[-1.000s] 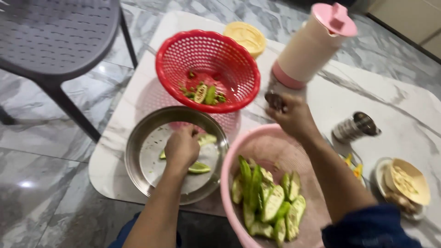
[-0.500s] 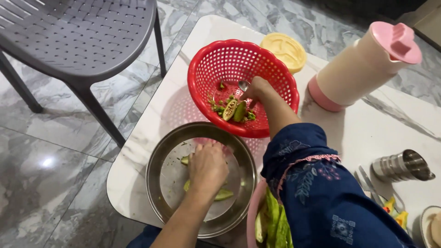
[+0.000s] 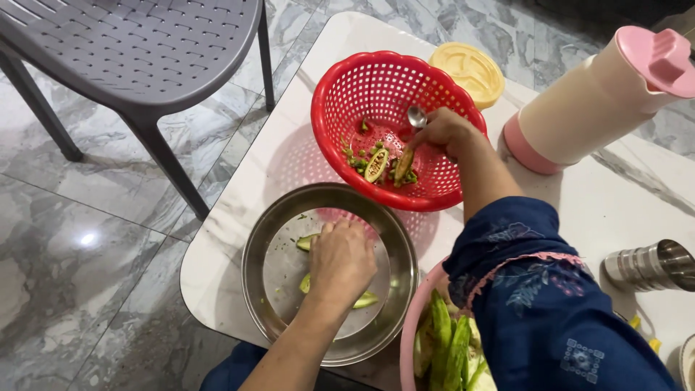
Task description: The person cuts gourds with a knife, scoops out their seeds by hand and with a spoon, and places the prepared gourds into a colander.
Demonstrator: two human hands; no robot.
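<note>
While the right hand (image 3: pixel 443 134) reaches into the red perforated basket (image 3: pixel 347 94) at the far side of the white marble table (image 3: pixel 239 195), its fingers are curled together around the handle of a small metal spoon (image 3: pixel 416 116), whose bowl points away from the person. Just below that hand, on the basket floor, lie two split green gourd pieces (image 3: pixel 376 165) with their seedy insides up, among loose green seeds and bits of pulp. The left hand (image 3: pixel 342 262) rests palm down in the steel bowl (image 3: pixel 260 289) near the person, fingers bent and pressed onto pale green gourd slices (image 3: pixel 365 299); whether it pinches one of them I cannot tell, since the back of the hand hides the fingertips. To the near right, under the blue sleeve (image 3: pixel 536 304), a pink tub (image 3: pixel 414 333) holds a heap of long green gourd strips.

By my reading, the step in hand is the scooping of seeds: the spoon works over the basket, where the waste collects, while the other hand sorts cleaned pieces in the bowl. The next move calls for a steady grip on a gourd half and a shallow scrape along its hollow, so that seeds drop inside the basket. A yellow lid (image 3: pixel 470 69), a pink-capped cream jug (image 3: pixel 586 108) and a steel tumbler (image 3: pixel 648 266) stand at the right, well apart from both hands.
</note>
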